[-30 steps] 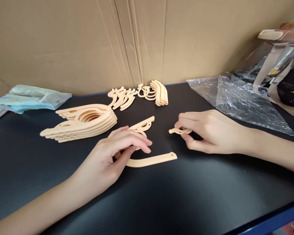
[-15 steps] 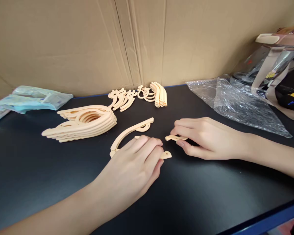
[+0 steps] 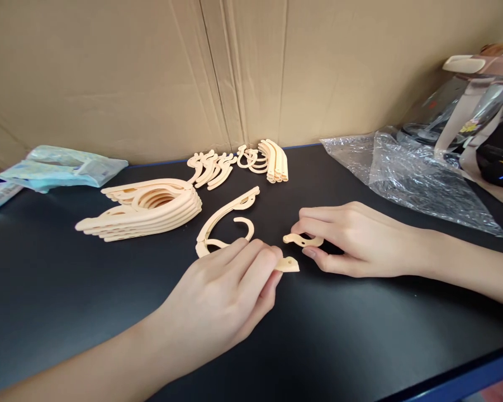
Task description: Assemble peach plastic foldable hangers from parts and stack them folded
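My left hand is curled over a beige curved plastic arm, whose holed end pokes out past my fingertips. Beside it, my right hand pinches a small beige hook piece between thumb and fingers, just above the black table. Another curved hanger arm lies just behind my left hand, a small open ring piece beside it.
A stack of assembled beige hangers lies at the left. Small hooks and curved arms sit by the cardboard wall. A clear plastic bag is at right, a blue packet at far left.
My left hand moved right from the hanger arm and ring and closed over the long curved arm. The right hand with the hook piece shifted slightly lower and nearer the left.
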### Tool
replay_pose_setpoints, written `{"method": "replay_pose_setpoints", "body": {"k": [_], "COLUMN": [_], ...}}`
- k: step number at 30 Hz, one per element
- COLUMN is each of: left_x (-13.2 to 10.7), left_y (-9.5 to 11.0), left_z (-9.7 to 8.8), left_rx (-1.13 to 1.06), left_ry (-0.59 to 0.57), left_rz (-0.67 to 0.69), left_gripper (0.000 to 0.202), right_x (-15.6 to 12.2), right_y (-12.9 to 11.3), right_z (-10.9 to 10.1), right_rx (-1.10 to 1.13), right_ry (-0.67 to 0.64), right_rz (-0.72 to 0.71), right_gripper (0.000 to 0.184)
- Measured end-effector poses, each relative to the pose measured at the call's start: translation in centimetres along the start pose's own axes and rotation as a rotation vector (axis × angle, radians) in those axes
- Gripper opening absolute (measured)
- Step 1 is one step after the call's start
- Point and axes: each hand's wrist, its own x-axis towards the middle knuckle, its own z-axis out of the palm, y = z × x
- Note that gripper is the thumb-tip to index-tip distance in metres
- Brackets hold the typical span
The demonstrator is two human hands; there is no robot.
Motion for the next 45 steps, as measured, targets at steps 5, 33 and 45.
{"method": "replay_pose_setpoints", "body": {"k": [5,33,45], "left_x": [-0.3,-0.2,-0.3], "left_y": [-0.4,-0.7,-0.8], "left_z": [0.5,1.1,1.2], "left_rx": [-0.185,-0.136,-0.166], "left_ry": [-0.075,-0.115,-0.123], "left_rz": [-0.122,-0.13,-0.144], "left_gripper": [0.011,0.028,0.029], "right_x": [-0.1,-0.3,-0.5], "right_y": [-0.4,-1.6,-1.9], "right_z": [-0.2,0.7,1.0], "right_rx": [0.055,0.015,-0.153], "right_ry": [-0.037,-0.111,-0.056], "right_rz": [0.043,0.002,-0.058], "right_gripper": [0.013,0.024,0.031]}}
